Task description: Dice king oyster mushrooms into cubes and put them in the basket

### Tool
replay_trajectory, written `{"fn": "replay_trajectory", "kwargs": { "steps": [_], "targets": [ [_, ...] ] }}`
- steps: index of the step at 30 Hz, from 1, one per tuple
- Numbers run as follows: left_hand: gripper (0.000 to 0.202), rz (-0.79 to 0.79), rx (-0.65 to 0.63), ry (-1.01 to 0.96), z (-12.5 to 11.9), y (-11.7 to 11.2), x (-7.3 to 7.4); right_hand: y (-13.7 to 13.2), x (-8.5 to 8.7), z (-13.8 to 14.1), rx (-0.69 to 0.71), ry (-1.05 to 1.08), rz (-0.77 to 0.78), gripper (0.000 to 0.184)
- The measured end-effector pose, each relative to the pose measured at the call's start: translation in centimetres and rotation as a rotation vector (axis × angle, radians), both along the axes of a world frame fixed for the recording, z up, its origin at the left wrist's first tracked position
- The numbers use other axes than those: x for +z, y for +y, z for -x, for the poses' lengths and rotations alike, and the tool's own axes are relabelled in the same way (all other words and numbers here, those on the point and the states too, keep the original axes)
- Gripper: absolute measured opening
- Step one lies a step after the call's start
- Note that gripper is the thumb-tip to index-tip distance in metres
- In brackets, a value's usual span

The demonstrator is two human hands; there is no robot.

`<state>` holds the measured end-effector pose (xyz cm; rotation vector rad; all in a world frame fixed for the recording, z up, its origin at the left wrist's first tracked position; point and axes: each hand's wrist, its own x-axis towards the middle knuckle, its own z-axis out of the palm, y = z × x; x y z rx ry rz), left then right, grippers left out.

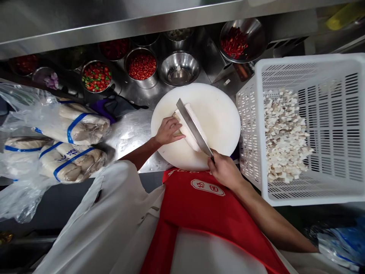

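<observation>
On the round white cutting board (224, 114) lies a pale king oyster mushroom (186, 131), set at a slant. My left hand (170, 130) grips it from the left side, fingers bent over it and thumb along its edge. In my right hand (224, 168) is a kitchen knife (193, 126), its handle wrapped by my fingers. The long blade runs across the top of the mushroom, pointing away to the upper left. Its lower edge is hidden, so I cannot tell how deep it sits.
A white plastic basket (259, 125) with diced mushroom (285, 140) stands right of the board. Bagged whole mushrooms (71, 160) lie left. Behind are a steel bowl (180, 69), a pot of chopped red chillies (142, 66) and a metal shelf edge (142, 23) overhead.
</observation>
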<state>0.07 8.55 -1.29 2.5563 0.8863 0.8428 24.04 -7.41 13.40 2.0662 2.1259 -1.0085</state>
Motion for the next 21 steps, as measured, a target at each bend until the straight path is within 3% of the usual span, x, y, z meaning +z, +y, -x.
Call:
{"fn": "replay_trajectory", "kwargs": {
  "steps": [5,13,21],
  "targets": [
    [0.051,0.012,-0.001,-0.006,0.0,0.1,0.0,0.1,1.6,0.7,0.043,-0.014,0.042,0.038],
    [0.052,0.047,-0.007,0.019,-0.1,0.1,0.1,0.6,2.3,1.2,0.088,-0.039,0.122,0.032],
    [0.054,0.043,-0.017,0.005,-0.3,0.2,0.2,3.5,3.5,1.4,0.11,-0.131,0.269,0.017]
  ]
}}
